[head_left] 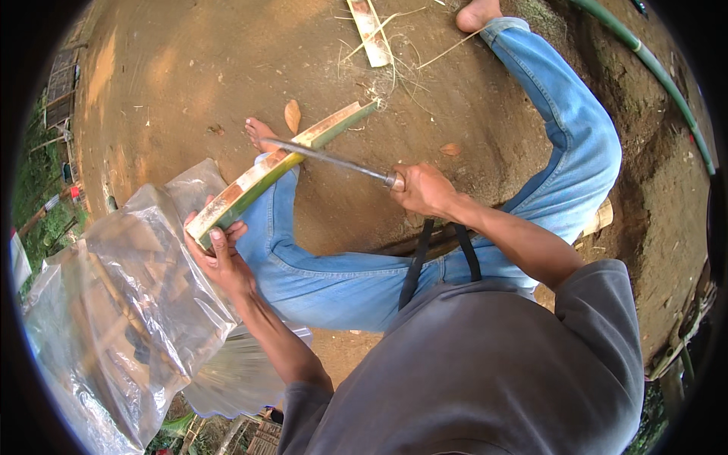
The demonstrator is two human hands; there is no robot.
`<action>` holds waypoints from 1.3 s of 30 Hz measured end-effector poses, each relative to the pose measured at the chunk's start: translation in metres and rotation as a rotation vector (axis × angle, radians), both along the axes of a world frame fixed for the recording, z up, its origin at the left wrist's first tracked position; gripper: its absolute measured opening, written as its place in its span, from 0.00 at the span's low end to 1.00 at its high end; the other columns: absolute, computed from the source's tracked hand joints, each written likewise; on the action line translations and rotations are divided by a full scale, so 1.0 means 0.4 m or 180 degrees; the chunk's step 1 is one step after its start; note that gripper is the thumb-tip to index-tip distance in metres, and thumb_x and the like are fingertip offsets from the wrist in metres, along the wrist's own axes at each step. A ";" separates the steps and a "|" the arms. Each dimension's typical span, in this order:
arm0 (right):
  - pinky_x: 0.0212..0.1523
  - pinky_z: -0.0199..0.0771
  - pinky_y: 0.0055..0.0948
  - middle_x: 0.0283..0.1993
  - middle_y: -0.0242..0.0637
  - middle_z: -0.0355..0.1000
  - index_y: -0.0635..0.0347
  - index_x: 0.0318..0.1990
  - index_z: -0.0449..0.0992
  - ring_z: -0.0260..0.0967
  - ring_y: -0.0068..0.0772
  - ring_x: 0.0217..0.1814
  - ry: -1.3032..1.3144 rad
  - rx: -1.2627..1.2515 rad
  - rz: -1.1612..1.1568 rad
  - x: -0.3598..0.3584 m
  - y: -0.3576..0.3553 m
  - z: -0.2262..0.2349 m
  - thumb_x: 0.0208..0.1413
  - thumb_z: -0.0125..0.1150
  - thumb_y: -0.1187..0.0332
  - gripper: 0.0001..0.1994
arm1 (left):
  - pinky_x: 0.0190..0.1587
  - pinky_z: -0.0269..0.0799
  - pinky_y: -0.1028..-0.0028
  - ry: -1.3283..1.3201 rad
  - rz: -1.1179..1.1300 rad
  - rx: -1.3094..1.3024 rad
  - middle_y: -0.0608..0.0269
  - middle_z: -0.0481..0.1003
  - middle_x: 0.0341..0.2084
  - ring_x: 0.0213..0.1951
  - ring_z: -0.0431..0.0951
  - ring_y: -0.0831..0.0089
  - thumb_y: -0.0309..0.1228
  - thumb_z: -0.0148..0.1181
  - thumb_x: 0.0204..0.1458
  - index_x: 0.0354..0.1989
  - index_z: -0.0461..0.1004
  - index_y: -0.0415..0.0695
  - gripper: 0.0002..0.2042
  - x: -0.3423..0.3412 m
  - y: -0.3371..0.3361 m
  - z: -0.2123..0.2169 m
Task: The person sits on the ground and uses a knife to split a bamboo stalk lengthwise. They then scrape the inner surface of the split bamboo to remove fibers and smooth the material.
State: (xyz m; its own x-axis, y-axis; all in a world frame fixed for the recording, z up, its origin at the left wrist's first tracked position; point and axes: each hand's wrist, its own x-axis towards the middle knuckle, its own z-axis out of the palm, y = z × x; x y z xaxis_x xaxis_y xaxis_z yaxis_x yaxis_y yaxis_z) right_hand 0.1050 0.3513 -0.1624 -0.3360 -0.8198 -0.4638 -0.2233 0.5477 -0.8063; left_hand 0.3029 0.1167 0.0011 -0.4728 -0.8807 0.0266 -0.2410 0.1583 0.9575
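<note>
My left hand [220,254] is closed around the near end of a long split length of green bamboo [258,182]. Its pale, brownish inner face is turned up and its green skin faces my side. The strip slants away to the upper right, over my left lower leg. In my right hand [425,189] is the wooden handle of a long, narrow-bladed knife [341,161], gripped in a fist. The blade points left and crosses the bamboo around its middle, near my left foot. Whether the edge has cut in, I cannot tell.
Another split bamboo piece [369,30] lies on the dirt ground [182,98] ahead, among thin shavings [394,83]. Clear plastic sheeting [136,280] spreads at my left. A green pole [652,64] curves along the far right. Dry leaves [293,116] lie near my left foot.
</note>
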 end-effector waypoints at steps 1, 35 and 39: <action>0.38 0.75 0.51 0.30 0.59 0.76 0.65 0.39 0.78 0.77 0.58 0.33 -0.0020 0.0036 -0.0086 0.001 0.010 -0.017 0.53 0.56 0.66 0.12 | 0.35 0.82 0.74 0.0004 0.0016 0.0010 0.37 0.69 0.57 0.33 0.82 0.67 0.36 0.62 0.58 0.64 0.55 0.36 0.30 -0.008 -0.001 0.006; 0.43 0.75 0.48 0.35 0.57 0.77 0.63 0.47 0.77 0.77 0.58 0.41 0.0246 0.0932 -0.0220 -0.104 0.026 -0.193 0.58 0.54 0.60 0.17 | 0.40 0.81 0.71 0.0056 -0.0084 0.0214 0.38 0.65 0.61 0.49 0.78 0.62 0.30 0.63 0.53 0.64 0.55 0.38 0.32 0.022 -0.039 0.009; 0.40 0.76 0.49 0.26 0.55 0.76 0.63 0.46 0.76 0.77 0.57 0.35 0.0055 0.0221 -0.0108 -0.034 0.004 -0.028 0.56 0.57 0.64 0.15 | 0.44 0.79 0.69 0.0085 -0.0405 0.0215 0.37 0.64 0.63 0.53 0.76 0.60 0.31 0.65 0.48 0.64 0.56 0.42 0.35 0.021 -0.028 0.010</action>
